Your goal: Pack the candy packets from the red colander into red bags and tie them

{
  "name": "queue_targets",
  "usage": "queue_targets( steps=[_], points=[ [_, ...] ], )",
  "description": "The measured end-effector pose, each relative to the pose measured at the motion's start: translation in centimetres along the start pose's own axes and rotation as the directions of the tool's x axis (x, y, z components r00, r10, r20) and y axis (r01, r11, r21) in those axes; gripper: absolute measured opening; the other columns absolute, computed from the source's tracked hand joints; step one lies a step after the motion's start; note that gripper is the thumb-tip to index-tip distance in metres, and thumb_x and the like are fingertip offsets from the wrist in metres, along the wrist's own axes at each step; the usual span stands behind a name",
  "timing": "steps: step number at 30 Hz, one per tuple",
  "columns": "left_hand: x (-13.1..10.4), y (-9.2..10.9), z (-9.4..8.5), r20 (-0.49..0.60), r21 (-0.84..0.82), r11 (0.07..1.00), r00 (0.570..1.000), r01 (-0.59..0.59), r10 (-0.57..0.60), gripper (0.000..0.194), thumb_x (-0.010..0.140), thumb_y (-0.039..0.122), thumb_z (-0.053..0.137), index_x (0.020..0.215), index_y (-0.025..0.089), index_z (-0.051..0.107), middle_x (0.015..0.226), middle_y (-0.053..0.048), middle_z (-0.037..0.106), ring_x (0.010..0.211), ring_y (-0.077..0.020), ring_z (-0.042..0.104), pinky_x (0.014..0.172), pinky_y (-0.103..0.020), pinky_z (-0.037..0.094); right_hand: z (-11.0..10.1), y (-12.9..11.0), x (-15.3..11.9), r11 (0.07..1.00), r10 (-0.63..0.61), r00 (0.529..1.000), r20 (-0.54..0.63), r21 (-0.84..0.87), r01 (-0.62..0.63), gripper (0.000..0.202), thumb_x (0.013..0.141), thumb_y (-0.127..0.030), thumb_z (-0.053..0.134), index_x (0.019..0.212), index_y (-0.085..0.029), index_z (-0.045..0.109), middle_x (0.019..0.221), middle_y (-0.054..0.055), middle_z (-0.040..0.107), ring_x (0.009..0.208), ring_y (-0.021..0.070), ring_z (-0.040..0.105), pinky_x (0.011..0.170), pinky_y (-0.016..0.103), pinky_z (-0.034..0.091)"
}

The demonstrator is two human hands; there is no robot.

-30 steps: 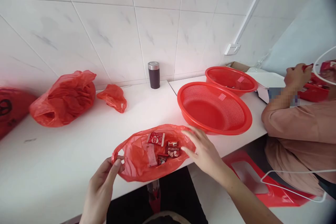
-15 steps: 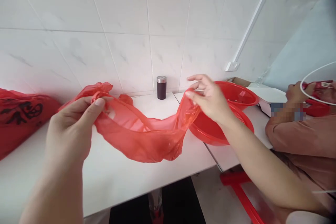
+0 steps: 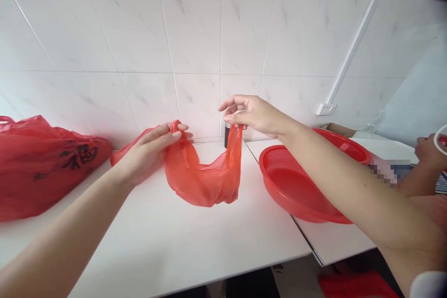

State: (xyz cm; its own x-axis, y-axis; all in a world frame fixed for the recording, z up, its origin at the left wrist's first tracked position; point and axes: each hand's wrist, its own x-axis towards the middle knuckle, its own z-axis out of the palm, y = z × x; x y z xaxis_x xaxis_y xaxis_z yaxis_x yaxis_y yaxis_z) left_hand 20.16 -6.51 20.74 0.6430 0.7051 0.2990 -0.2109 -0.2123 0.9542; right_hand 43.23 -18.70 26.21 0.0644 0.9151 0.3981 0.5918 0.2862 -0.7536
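A thin red plastic bag [image 3: 206, 184] hangs over the white table [image 3: 209, 247], stretched between my two hands. My left hand [image 3: 153, 149] pinches one of its handles between thumb and fingers. The other handle is gripped by my right hand [image 3: 246, 111], whose index finger sticks out to the left. The bag sags in the middle, and its contents, if any, cannot be made out. Behind my right hand stands a dark tumbler [image 3: 226, 138] with a silver rim, mostly hidden.
A large red bag with black lettering [image 3: 45, 172] lies at the left. More red plastic [image 3: 122, 151] is beside it. Red baskets [image 3: 279, 195] stand at the right. A co-worker's hand [image 3: 428, 151] shows at the right edge. Tiled wall [image 3: 195, 32] closes off the back.
My hands have come closer together, and the bag now hangs by its handles, narrower than before. My view has shifted, bringing more of the left bag and the wall into sight.
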Motion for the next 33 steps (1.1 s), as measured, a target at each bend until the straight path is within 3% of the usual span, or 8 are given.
queue_targets(
  steps=[4,10,13,18,23,26,30,33],
  points=[
    [0.4,-1.1,1.8,0.245,0.136,0.966,0.937,0.220,-0.248,0.059,0.065,0.029,0.081,0.121,0.024,0.063,0.090,-0.007,0.069,0.086,-0.0278,0.068,0.070,-0.037,0.054,3.2,-1.4,1.3,0.988,-0.076,0.991,0.109,0.143,0.060,0.018,0.085,-0.018,0.063,0.103,-0.016,0.063,0.093,0.003,0.062,0.071,0.0091,0.061,0.062,0.022,0.053],
    [0.0,-2.0,4.0,0.263,0.364,0.895,0.892,0.260,-0.366,0.040,0.077,0.054,0.065,0.095,0.019,0.071,0.096,-0.008,0.063,0.075,-0.0181,0.058,0.058,-0.027,0.047,6.5,-0.9,1.3,0.952,-0.215,0.976,0.034,0.229,0.202,0.019,0.087,-0.023,0.060,0.106,-0.019,0.060,0.112,0.005,0.061,0.085,0.0111,0.062,0.073,0.026,0.056],
    [-0.3,-2.2,3.5,0.270,0.273,0.907,0.880,0.320,-0.392,0.039,0.084,0.055,0.055,0.086,0.017,0.065,0.076,-0.001,0.056,0.060,-0.0105,0.046,0.056,-0.025,0.041,7.3,1.7,0.5,0.985,-0.112,0.994,0.022,0.137,0.108,0.020,0.086,-0.020,0.059,0.106,-0.020,0.058,0.112,0.005,0.060,0.084,0.0109,0.062,0.072,0.026,0.055],
    [-0.6,-3.5,2.1,0.340,0.183,0.909,0.843,0.375,-0.417,0.039,0.089,0.052,0.051,0.075,0.016,0.058,0.055,0.005,0.039,0.048,-0.0070,0.031,0.048,-0.023,0.028,8.8,5.3,-1.9,0.953,0.032,0.983,0.181,0.291,-0.085,0.015,0.086,-0.015,0.055,0.100,-0.019,0.054,0.082,-0.001,0.059,0.075,0.0119,0.064,0.069,0.028,0.054],
    [-0.8,-4.3,0.9,0.414,0.163,0.934,0.837,0.319,-0.358,0.040,0.094,0.048,0.044,0.079,0.015,0.061,0.072,-0.005,0.062,0.059,-0.0125,0.051,0.060,-0.028,0.041,9.3,3.2,-4.9,0.863,-0.086,0.970,0.227,0.503,-0.041,0.014,0.086,-0.019,0.061,0.096,-0.021,0.052,0.082,-0.003,0.054,0.072,0.0109,0.063,0.069,0.028,0.054],
    [-0.8,-4.3,0.2,0.468,0.141,0.954,0.831,0.264,-0.299,0.035,0.092,0.045,0.050,0.077,0.015,0.062,0.075,-0.003,0.062,0.064,-0.0127,0.053,0.065,-0.029,0.043,8.8,2.5,-5.6,0.850,-0.160,0.964,0.213,0.525,0.025,0.018,0.088,-0.027,0.062,0.102,-0.023,0.052,0.094,0.001,0.059,0.080,0.0129,0.063,0.072,0.030,0.054],
    [-0.9,-4.2,0.3,0.375,0.102,0.972,0.897,0.210,-0.234,0.035,0.091,0.042,0.055,0.067,0.017,0.054,0.060,0.002,0.052,0.061,-0.0116,0.049,0.065,-0.027,0.042,8.9,6.7,-5.3,0.963,-0.020,0.995,-0.098,0.266,0.046,0.035,0.084,-0.036,0.068,0.114,-0.026,0.054,0.127,0.006,0.055,0.117,0.0196,0.053,0.099,0.040,0.044],
    [-1.0,-4.2,0.8,0.350,0.049,0.981,0.916,0.190,-0.195,0.040,0.092,0.044,0.052,0.062,0.017,0.052,0.055,0.002,0.047,0.060,-0.0125,0.049,0.067,-0.029,0.044,11.1,11.8,-6.0,0.915,0.160,0.978,0.136,0.352,-0.199,0.067,0.070,-0.037,0.080,0.129,-0.030,0.048,0.139,0.008,0.048,0.126,0.0258,0.048,0.094,0.041,0.048]
  ],
)
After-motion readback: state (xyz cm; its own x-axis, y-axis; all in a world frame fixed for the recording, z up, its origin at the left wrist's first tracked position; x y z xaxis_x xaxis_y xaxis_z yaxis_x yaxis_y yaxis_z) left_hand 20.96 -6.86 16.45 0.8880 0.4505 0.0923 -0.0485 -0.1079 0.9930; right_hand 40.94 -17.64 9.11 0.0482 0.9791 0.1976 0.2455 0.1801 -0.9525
